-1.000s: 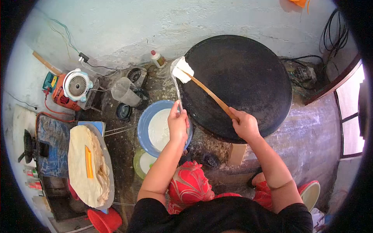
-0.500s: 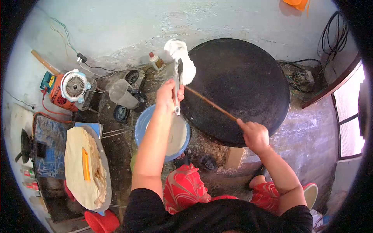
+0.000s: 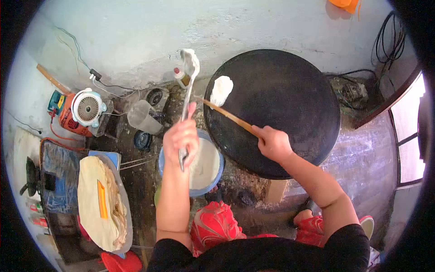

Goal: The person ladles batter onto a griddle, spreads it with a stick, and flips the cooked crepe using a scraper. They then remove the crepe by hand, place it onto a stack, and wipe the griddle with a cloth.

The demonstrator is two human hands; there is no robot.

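My left hand [image 3: 181, 141] is closed round the handle of a metal ladle [image 3: 187, 99], whose bowl, coated in white batter, is raised near the wall. In my right hand [image 3: 274, 144] is a wooden stick [image 3: 231, 117], held over the left part of the round black griddle [image 3: 281, 109]. A white blob of batter [image 3: 221, 91] lies on the griddle's left side, just beyond the stick. Below the ladle and partly behind my left hand stands a blue basin [image 3: 220, 171] of pale batter [image 3: 203, 165].
Thin flatbreads [image 3: 96, 204] are stacked on a tray at the left, with an orange strip [image 3: 102, 199] on top. Behind them are a small fan [image 3: 88, 107], a clear plastic jug [image 3: 143, 117] and a bottle [image 3: 182, 80]. Cables [image 3: 390, 43] hang at the right.
The batter has left the ladle and now lies on the griddle. My left hand has moved left and down with the ladle. My right hand has shifted slightly left with the stick.
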